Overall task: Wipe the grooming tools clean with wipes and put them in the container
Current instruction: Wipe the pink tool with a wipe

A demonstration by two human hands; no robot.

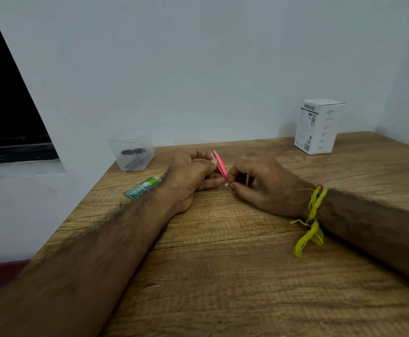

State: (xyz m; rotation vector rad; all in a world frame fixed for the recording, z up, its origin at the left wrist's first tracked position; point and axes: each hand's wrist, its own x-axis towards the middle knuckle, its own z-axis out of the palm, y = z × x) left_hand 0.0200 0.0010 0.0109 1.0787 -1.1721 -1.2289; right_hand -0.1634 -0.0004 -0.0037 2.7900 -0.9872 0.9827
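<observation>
On the wooden table (247,276), both hands seemingly pinch pink tweezers (219,164).

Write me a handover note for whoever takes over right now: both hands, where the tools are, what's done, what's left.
Left hand: fingers grip the pink tweezers, tips pointing up.
Right hand: fingers pinch a small white wipe against the tweezers' lower end.
Clear container at the table's far left corner already holds dark tools.
Green sachet lies beside the left forearm; white box stands far right.
Left: finish wiping the tweezers, then put them in the container.
</observation>
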